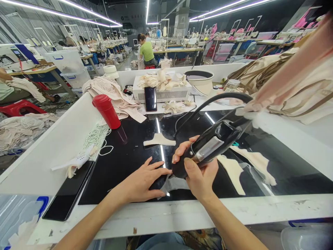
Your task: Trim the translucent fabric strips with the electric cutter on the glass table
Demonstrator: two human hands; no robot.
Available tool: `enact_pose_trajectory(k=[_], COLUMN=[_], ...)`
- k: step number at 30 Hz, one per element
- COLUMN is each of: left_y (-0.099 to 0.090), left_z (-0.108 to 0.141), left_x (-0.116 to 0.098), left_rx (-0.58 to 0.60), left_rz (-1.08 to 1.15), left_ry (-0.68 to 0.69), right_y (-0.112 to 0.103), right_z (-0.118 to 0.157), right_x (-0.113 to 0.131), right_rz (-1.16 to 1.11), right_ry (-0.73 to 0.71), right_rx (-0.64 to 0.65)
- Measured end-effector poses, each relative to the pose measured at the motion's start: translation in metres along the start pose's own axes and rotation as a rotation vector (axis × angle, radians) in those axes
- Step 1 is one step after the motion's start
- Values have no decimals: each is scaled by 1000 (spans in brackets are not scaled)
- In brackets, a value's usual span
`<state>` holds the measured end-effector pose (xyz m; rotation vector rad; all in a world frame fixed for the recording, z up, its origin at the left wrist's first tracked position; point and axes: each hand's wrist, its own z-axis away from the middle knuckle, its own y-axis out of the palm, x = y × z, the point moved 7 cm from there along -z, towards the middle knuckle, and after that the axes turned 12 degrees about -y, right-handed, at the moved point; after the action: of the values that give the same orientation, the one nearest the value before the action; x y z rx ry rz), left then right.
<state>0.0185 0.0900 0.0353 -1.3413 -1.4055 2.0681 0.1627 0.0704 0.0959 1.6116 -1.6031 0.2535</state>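
Note:
My right hand (199, 170) is wrapped around a black corded hand tool (205, 147) with a silver metal strip along its side. The tool is held tilted, and its lower end is close to the black glossy work surface (117, 180). My left hand (144, 182) lies with fingers spread on that surface, fingertips close to the tool's lower end. Under both hands is a thin translucent piece (178, 183), partly hidden. A cream fabric piece (159, 139) lies beyond my hands. To the right are two more cream fabric pieces (232, 172) (256, 161).
A red bottle (106, 111) stands at the left back, near coiled pale cord (96, 139). A black tablet-like slab (69, 194) lies front left. A phone (150, 99) leans on a white vented box (169, 93). The tool's black cable (205, 104) arches behind. Fabric (299, 86) is heaped at right.

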Motion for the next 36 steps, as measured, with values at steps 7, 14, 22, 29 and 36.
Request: enact_pose_trajectory(k=[7,14,22,29,36], left_y=[0,1,4,6,8], left_z=[-2,-2,-2,-3,-4], left_x=[-2,-1,-1,1,4], left_rx=[-13,-4,13,10,43], left_rz=[16,22,17,-7,9], left_ry=[-7,-31,-63,-67,-96], right_y=[-13,-35,-28,-6,-5], right_z=[4,7,1,-3,1], right_x=[4,17,14,-3,-8], right_rz=[28,47,58,-38,-50], right_ry=[-1,-35,-26,-10,-22], right_rx=[12,26,-18,-15,12])
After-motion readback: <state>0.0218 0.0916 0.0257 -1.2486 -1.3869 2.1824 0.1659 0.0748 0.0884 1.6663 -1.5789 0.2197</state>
